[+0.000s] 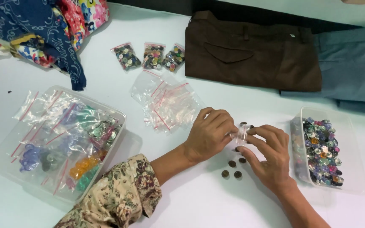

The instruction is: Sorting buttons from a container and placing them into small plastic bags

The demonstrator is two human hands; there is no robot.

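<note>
Two hands, left hand and right hand, pinching a tiny clear bag between fingertips. Likely light, soft and slippery; best gripped at its top edge. Few brown buttons just below the fingers.

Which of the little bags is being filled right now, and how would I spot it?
Start at the clear tub of mixed buttons on the white table's right side. Just left of it, the left hand and right hand pinch one small clear zip bag between them. Unlike the empty bags lying flat further back, it is held up above loose brown buttons.
</note>
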